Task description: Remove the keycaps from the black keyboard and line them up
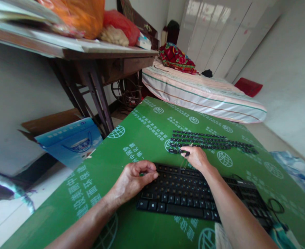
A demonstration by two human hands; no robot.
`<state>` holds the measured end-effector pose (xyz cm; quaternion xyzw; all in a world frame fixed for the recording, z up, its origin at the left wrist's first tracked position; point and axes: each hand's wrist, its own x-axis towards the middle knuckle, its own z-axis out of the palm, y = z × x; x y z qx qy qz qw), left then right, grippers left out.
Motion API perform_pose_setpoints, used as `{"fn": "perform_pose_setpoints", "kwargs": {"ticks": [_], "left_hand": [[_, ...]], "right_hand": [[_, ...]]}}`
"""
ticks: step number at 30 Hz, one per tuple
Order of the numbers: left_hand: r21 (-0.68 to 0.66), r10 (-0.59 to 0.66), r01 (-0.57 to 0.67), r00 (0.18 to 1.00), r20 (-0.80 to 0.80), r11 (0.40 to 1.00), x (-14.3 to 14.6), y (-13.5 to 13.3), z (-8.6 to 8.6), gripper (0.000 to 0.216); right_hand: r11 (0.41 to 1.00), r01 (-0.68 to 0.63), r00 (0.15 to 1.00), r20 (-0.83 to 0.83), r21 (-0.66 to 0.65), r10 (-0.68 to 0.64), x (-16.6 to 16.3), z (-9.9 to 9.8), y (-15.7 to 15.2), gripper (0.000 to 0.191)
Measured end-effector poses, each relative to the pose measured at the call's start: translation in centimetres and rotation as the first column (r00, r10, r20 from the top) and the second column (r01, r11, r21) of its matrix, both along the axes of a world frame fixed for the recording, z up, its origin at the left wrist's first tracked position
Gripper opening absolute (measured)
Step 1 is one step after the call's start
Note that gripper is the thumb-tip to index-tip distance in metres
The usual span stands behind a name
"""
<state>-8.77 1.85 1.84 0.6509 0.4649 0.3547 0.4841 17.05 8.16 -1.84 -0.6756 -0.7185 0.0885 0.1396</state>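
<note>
A black computer keyboard [178, 186] lies on the green table [131, 152]. Many of its upper keys are off, baring the switch sockets, while the bottom row still has its caps. My left hand [135, 178] is at its upper left corner, thumb and curled fingers closed on the edge. Just beyond the keyboard's back edge, my right hand [195, 157] pinches a thin wire keycap puller [185, 162]; a small black piece shows by the fingertips. Its fingers hover by the nearest of several rows of loose black keycaps [199, 138].
A black cable [275, 205] loops right of the keyboard, near a cloth [282, 235] at the table's front edge. Behind the table is a bed [206, 93]. To the left are a wooden sewing-machine table [111, 55] with bags and a blue box [69, 141].
</note>
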Motion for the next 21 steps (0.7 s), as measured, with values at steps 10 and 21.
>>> {"fn": "perform_pose_setpoints", "kwargs": {"ticks": [10, 21], "left_hand": [[0.023, -0.012, 0.012, 0.999, -0.030, 1.000, -0.1, 0.2, -0.1, 0.013], [0.002, -0.022, 0.022, 1.000, -0.016, 1.000, 0.0, 0.0, -0.1, 0.013]], "right_hand": [[1.000, -0.016, 1.000, 0.011, 0.000, 0.016, 0.0, -0.1, 0.1, 0.028], [0.999, 0.003, 1.000, -0.004, 0.035, -0.003, 0.3, 0.8, -0.7, 0.035]]}}
